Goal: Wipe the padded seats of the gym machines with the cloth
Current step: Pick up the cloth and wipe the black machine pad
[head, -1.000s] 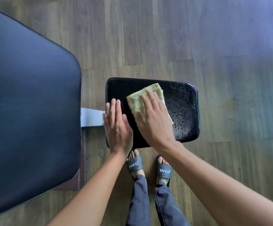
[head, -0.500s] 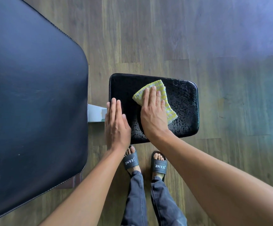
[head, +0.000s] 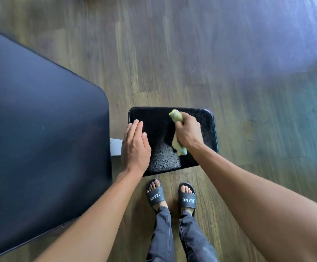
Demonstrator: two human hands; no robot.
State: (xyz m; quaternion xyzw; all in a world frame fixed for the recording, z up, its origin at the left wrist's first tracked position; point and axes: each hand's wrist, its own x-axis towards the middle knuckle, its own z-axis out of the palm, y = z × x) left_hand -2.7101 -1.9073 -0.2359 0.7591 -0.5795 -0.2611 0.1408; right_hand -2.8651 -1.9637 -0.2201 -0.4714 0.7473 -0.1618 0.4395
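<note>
A small black padded seat, beaded with droplets along its near and right parts, lies below me over the wooden floor. My right hand is curled around a bunched yellow-green cloth on the seat's right half; cloth ends stick out above and below the fist. My left hand rests flat, fingers together, on the seat's left edge. A large dark padded bench fills the left of the view.
A pale metal bracket joins the small seat to the large bench. My feet in dark slides stand just in front of the seat. Wood-plank floor spreads beyond and to the right.
My right hand went from pressing the cloth flat to gripping it bunched in a fist and shifted right on the seat. A dry streak now shows mid-seat. The left hand stayed in place.
</note>
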